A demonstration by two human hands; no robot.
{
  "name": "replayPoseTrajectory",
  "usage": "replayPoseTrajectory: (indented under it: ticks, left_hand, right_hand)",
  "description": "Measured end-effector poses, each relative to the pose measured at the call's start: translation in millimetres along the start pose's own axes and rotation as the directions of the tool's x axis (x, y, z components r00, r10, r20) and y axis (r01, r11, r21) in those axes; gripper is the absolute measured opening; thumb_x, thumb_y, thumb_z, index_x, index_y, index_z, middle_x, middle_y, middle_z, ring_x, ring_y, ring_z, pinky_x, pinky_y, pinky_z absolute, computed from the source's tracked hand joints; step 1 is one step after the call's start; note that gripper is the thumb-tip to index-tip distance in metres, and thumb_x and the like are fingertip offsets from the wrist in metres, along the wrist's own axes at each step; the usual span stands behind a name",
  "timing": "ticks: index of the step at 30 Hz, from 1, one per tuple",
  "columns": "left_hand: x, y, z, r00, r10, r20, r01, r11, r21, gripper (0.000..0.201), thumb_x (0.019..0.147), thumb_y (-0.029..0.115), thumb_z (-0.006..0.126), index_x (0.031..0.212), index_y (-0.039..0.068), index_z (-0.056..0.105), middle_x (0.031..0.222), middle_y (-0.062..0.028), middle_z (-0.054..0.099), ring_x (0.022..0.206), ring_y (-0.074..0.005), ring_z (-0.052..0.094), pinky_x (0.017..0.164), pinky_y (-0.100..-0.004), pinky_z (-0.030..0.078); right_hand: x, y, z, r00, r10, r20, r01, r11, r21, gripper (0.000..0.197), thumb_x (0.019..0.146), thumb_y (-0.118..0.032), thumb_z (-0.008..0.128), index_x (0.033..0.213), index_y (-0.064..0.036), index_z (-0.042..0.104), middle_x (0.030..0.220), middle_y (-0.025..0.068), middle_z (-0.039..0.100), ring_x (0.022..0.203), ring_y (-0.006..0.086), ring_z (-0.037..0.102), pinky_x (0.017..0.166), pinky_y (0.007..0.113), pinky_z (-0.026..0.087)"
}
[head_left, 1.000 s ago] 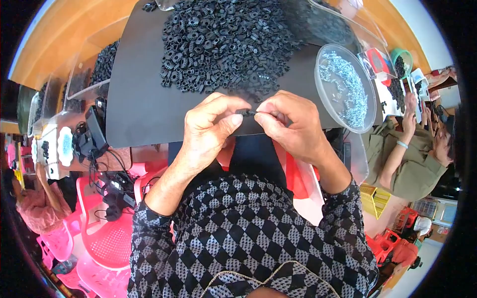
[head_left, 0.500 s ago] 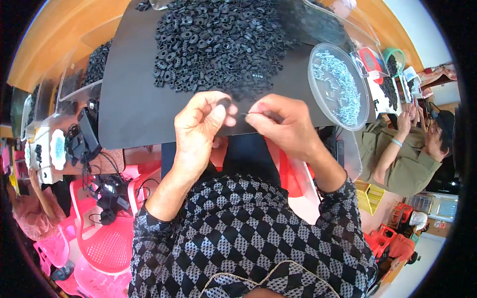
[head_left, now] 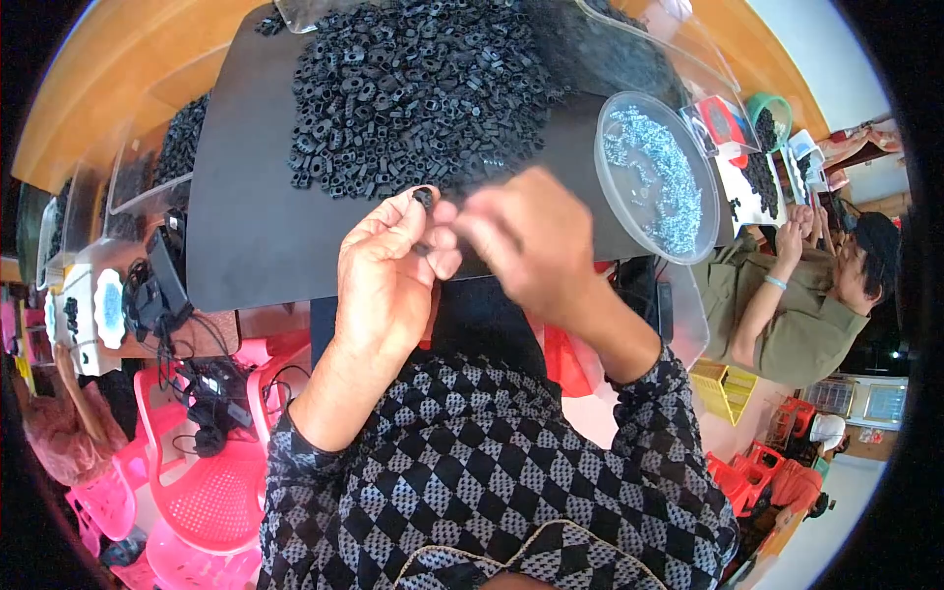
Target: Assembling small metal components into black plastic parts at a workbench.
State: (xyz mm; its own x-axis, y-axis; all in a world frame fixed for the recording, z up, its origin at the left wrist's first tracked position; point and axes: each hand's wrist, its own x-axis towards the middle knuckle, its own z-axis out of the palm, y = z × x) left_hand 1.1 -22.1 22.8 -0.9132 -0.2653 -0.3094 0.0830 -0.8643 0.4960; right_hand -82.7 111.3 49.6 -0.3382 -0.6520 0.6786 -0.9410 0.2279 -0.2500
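Fingers (head_left: 418, 221) of the left hand (head_left: 388, 275) pinch a black part (head_left: 424, 200); blurred right hand's (head_left: 531, 246) grip unclear.

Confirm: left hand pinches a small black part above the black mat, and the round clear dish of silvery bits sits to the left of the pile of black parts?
One slip: the head view shows the round clear dish of silvery bits to the right of the pile of black parts, not the left. The rest holds: the left hand pinches a small black part above the black mat.
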Motion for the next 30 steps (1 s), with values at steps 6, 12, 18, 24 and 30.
replayPoseTrajectory:
  ticks: [6,12,18,24,30]
  left_hand:
    - [-4.6,2.0,3.2,0.999,0.000,0.047,-0.008,0.987,0.163,0.016,0.091,0.011,0.057,0.101,-0.001,0.058,0.085,-0.0096,0.063,0.052,-0.0089,0.048,0.046,-0.0218,0.036]
    - [-9.4,-1.2,-0.2,0.999,-0.005,0.033,-0.005,0.956,0.294,0.021,0.091,0.011,0.055,0.108,-0.002,0.059,0.087,-0.0109,0.063,0.046,-0.0081,0.044,0.041,-0.0202,0.031]
    - [-11.4,0.9,0.2,0.999,0.045,0.026,-0.051,0.936,0.348,0.021,0.088,0.009,0.062,0.105,-0.003,0.060,0.080,-0.0092,0.065,0.046,-0.0048,0.047,0.039,-0.0153,0.031]
    - [-11.8,-1.2,-6.3,0.996,0.093,-0.010,-0.081,0.905,0.417,0.021,0.085,0.006,0.064,0.103,-0.002,0.061,0.080,-0.0098,0.066,0.046,-0.0047,0.047,0.040,-0.0152,0.033]
    - [-10.1,-3.7,-8.4,0.981,0.159,0.113,-0.195,0.845,0.498,0.019,0.084,0.005,0.065,0.101,-0.003,0.062,0.083,-0.0094,0.067,0.049,-0.0030,0.047,0.042,-0.0156,0.036]
  right_hand:
    - [-4.9,59.6,0.9,0.958,0.274,0.089,-0.263,0.958,-0.118,0.013,0.069,-0.010,0.071,0.079,-0.0069,0.064,0.073,0.0092,0.056,0.075,0.0284,0.055,0.066,0.040,0.045]
    - [-4.0,71.7,9.1,0.940,0.226,0.257,-0.178,0.964,-0.197,0.009,0.071,-0.011,0.068,0.072,-0.0058,0.061,0.074,0.0107,0.057,0.076,0.0302,0.055,0.066,0.041,0.045]
    - [-4.6,74.2,11.3,0.922,0.291,0.255,-0.241,0.948,-0.209,0.009,0.072,-0.011,0.064,0.068,-0.0043,0.059,0.074,0.0124,0.060,0.077,0.0308,0.056,0.067,0.042,0.045]
    - [7.3,48.5,-6.5,0.891,0.338,0.303,-0.379,0.921,0.087,0.008,0.077,-0.009,0.064,0.078,-0.0017,0.062,0.068,0.0059,0.056,0.064,0.0158,0.053,0.058,0.029,0.043]
    - [17.3,21.6,-29.9,0.733,0.394,0.554,-0.636,0.686,0.353,0.011,0.078,-0.010,0.065,0.078,0.0006,0.063,0.068,0.0013,0.057,0.061,0.0067,0.051,0.054,0.024,0.041]
